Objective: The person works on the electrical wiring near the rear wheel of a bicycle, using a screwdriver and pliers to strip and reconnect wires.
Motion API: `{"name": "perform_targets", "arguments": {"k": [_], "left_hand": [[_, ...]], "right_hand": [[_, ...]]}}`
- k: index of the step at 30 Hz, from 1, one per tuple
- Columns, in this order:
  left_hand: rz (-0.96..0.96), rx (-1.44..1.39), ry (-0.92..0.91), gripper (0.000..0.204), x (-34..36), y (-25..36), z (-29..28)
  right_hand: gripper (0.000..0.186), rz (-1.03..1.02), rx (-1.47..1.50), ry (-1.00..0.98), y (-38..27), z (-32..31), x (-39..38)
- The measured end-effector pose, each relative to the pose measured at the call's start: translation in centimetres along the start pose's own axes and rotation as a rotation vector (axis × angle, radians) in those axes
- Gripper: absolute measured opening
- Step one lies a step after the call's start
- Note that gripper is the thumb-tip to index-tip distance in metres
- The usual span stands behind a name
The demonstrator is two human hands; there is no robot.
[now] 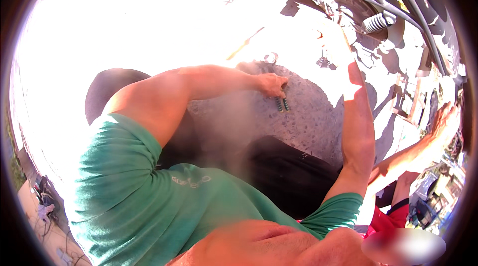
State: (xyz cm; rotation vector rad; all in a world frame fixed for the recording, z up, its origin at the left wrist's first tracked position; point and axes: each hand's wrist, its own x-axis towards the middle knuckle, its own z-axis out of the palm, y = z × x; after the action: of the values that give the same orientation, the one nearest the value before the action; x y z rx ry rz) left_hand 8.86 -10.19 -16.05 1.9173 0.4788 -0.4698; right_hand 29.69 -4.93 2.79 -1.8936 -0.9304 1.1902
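Low over the shaded speckled concrete, my left hand is closed on a pair of pliers with green-and-dark handles, which point down toward me. Just above it lie a small shiny round part and a thin orange stick-like item. My right arm stretches up to the vehicle's underparts; my right hand is washed out by sunlight, so its fingers and anything in them are unclear. A small dark metal part is just below that hand.
Dark tubes, a coiled spring and a wheel occupy the upper right. A co-worker's hand is raised at the right edge. Cluttered items fill the lower right; cables lie at lower left.
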Motion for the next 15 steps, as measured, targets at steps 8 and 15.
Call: {"name": "perform_targets", "arguments": {"k": [8,15], "left_hand": [[-0.059,-0.221,0.388,0.019,-2.7,-2.5,2.5],[0.190,-0.256,0.231,0.022,-8.3,2.2,-7.4]], "right_hand": [[0.020,-0.002,0.029,0.011,-0.1,0.3,-0.2],[0.019,-0.010,0.041,0.048,-0.6,0.1,-0.7]]}}
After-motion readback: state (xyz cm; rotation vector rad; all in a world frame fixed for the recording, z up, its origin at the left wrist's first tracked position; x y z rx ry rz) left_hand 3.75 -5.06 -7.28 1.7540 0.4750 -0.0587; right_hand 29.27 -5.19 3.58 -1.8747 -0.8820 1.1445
